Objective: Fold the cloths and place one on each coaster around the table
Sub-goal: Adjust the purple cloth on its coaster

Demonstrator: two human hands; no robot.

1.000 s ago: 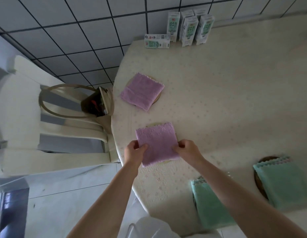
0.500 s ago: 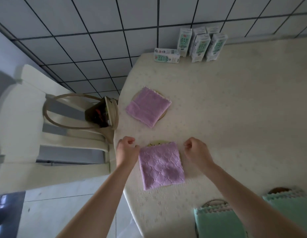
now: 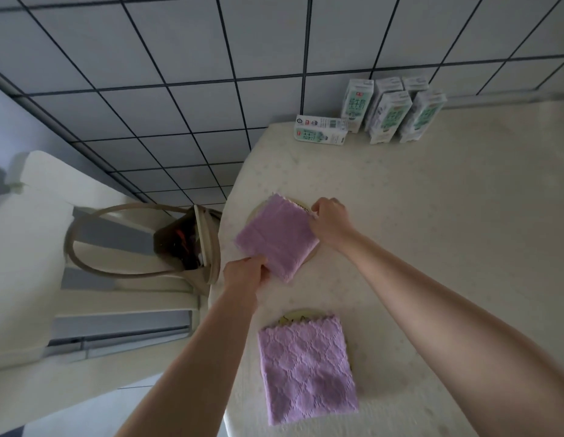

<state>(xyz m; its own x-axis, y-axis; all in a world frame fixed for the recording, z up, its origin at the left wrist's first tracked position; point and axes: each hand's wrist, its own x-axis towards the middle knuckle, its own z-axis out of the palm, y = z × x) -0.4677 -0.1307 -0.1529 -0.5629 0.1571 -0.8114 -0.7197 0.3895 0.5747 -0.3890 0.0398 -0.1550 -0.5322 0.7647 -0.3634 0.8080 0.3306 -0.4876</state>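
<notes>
Plainly both hands are on the far cloth [image 3: 274, 238]: the left hand [image 3: 246, 274] pinches its near-left corner with curled fingers, and the right hand [image 3: 329, 222] curls its fingers onto the opposite, far-right edge. The exact contact of those fingertips is hidden behind the knuckles. Between the two grips the cloth is a lilac, fluffy square, folded into several layers and turned like a diamond, with a pale scalloped trim along its far edge. It lies on the far coaster [image 3: 312, 255], a pale round disc that shows only as thin arcs beyond the right-hand grip and at the cloth's far-left side. Nearer than the left-hand grip lies the near cloth [image 3: 305, 370], the same lilac but with a raised diamond pattern and zigzag edges, untouched. It covers nearly all of the near coaster [image 3: 293, 317], whose printed top peeks out only at the far edge, too small to read. Both sit on the table [image 3: 447, 231], cream with faint specks. Far beyond the right hand stand the milk cartons [image 3: 392, 111], with one lying carton [image 3: 320, 134] beside them. Left of the left-hand grip a bag [image 3: 186, 241] hangs open on a white chair [image 3: 25, 247] — its contents are dark and hard to make out.
</notes>
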